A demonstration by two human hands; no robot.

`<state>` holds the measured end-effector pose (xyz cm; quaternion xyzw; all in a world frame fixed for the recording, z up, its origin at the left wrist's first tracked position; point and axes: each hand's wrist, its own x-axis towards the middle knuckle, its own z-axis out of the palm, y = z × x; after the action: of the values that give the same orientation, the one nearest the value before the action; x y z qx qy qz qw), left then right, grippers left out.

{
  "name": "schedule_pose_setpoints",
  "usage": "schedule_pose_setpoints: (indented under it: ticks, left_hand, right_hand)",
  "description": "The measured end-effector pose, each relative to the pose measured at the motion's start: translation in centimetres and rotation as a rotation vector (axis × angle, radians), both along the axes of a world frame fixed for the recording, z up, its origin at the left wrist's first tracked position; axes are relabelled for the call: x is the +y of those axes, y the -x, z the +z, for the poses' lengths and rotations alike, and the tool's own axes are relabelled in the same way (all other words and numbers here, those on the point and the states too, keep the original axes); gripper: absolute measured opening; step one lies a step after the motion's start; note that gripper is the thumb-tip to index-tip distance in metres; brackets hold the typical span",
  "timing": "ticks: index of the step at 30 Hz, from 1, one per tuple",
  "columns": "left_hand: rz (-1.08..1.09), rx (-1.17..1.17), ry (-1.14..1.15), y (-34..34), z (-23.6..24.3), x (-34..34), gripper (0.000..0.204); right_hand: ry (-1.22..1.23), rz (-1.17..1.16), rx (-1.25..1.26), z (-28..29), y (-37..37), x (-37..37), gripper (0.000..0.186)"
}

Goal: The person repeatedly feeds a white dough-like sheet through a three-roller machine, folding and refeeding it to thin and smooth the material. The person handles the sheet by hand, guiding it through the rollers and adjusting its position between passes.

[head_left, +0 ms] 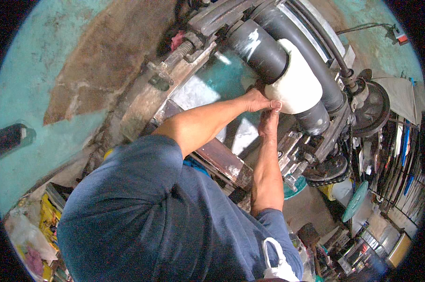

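Observation:
A thick, smooth white sheet (297, 80) of soft-looking material wraps around the front dark roller (262, 49) of a two-roller machine. Behind it, the back roller (301, 49) runs parallel and close by. At the sheet's near lower edge my left hand (255, 100) comes in from the left, its fingers closed at the white edge. My right hand (269, 121) reaches up from below, and its fingertips meet the left ones there, closed on the same edge. The bit between the fingertips is mostly hidden by them.
A large screw bolt (186, 47) sticks out at the frame's left end, another bolt (297, 171) at its right. Beyond stands a dark wheel (370, 108). Below the rollers lies a metal tray (196, 91). A teal round lid (355, 201) and cluttered shelves are right.

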<state>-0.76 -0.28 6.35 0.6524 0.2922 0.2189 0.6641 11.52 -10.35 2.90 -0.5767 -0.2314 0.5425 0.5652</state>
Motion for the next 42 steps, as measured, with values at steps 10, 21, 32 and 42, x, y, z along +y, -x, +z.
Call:
schedule_pose_setpoints:
  ticks: [10, 21, 32, 42]
  left_hand:
    - [0.119, -0.075, -0.139, -0.2, 1.1, -1.1, 0.112]
    - [-0.023, -0.006, 0.026, -0.6, -2.7, -0.9, 0.110]
    - [-0.006, 0.089, -0.054, 2.3, 1.9, -1.8, 0.115]
    - [-0.057, 0.215, -0.128, 3.4, -0.5, -2.3, 0.114]
  right_hand:
    - [-0.220, -0.197, 0.073, 3.6, 1.3, 1.4, 0.098]
    - [-0.219, -0.296, 0.067, 5.3, 3.3, 2.2, 0.099]
    - [-0.158, -0.267, 0.024, 5.0, 3.5, 2.2, 0.102]
    - [-0.131, -0.373, -0.088, 4.3, 4.5, 1.5, 0.093]
